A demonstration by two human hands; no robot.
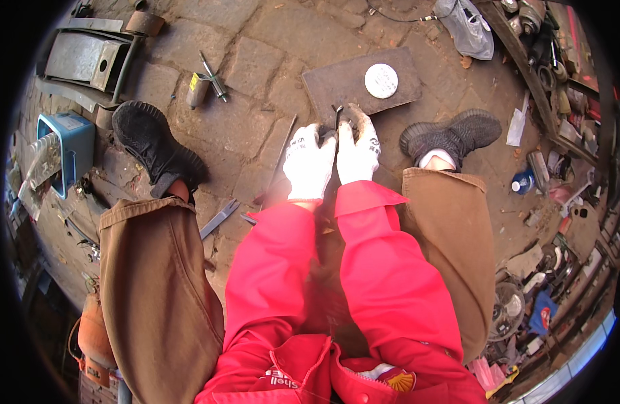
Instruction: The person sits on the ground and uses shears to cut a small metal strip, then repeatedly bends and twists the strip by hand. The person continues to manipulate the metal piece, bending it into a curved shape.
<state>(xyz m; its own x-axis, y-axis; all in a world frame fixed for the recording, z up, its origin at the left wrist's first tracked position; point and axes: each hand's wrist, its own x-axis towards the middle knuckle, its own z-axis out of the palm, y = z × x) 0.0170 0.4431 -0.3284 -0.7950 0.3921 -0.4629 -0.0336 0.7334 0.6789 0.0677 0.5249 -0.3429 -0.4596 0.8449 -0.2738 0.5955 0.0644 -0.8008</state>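
Observation:
My left hand [306,159] and my right hand [359,149] are close together between my feet, low over the stone paving. Both wear white work gloves with dark, dirty fingertips. Between them the fingers pinch a small, dark, bent metal piece [338,114] with a hooked upper end; its lower part is hidden by the gloves. Just beyond the right fingertips lies a dark flat plate [323,86], with a white round disc [381,81] on it. A thin metal rod [287,145] rests on the ground beside my left hand.
My dark shoes flank the hands. Left lie a grey metal tool [220,219], a small yellow-labelled cylinder [197,90], a slim metal tool [213,79], a blue bin [81,149] and a metal frame [88,60]. An orange gas cylinder [94,330] stands lower left. Clutter fills the right edge.

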